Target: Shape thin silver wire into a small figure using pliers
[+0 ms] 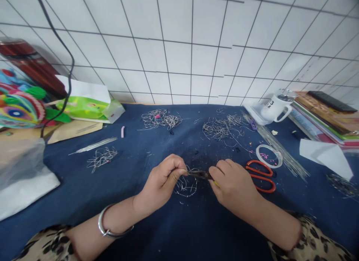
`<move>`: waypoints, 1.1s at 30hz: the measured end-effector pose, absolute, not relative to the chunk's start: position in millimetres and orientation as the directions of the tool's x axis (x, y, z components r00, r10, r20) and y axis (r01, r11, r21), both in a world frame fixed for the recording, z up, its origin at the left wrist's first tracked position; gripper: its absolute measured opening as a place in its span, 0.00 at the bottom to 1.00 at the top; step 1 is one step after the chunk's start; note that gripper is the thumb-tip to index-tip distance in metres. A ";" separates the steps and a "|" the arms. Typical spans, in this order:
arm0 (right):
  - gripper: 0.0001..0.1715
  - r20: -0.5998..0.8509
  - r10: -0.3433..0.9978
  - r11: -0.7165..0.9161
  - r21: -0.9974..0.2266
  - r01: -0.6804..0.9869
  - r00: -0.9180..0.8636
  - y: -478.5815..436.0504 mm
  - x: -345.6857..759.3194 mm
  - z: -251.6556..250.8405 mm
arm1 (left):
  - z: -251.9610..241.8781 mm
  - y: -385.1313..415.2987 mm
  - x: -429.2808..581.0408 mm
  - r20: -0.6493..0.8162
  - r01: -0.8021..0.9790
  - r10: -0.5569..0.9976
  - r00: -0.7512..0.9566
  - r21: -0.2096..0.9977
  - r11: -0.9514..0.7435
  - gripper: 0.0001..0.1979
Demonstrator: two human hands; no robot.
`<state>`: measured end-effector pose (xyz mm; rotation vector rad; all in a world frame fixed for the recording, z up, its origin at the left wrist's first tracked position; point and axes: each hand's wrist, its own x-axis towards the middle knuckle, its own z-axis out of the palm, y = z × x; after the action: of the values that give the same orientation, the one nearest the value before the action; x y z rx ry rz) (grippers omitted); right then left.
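My right hand (234, 184) is closed around the handles of a pair of pliers (199, 174); a bit of yellow shows at the grip. The dark jaws point left and meet the fingertips of my left hand (161, 180), which is pinched. A thin silvery wire (186, 187) bends in loops just below and behind the jaws, and its end appears to be in my left fingers. Exactly where the jaws bite is too small to make out. Red-handled scissors (263, 190) lie just right of my right hand.
Tangled wire heaps (221, 127) lie toward the wall, with a smaller wire bunch (102, 158) at left. Straight wires (288, 156), a round lid with pink beads (268, 156), a white mug (276, 108) and stacked books (322, 118) are at right. A plastic bag (25, 178) lies left.
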<state>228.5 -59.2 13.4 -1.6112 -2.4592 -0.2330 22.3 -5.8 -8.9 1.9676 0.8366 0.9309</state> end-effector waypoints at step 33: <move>0.06 0.275 0.897 0.385 -0.095 0.918 -0.347 -54.7 235.8 14.5 | -12.9 10.0 18.7 0.322 -0.101 0.738 0.593 0.939 -0.328 0.05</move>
<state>235.8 -54.7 14.5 -1.5972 -2.3663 -0.1096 18.7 10.0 -12.9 1.7018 0.5307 0.9340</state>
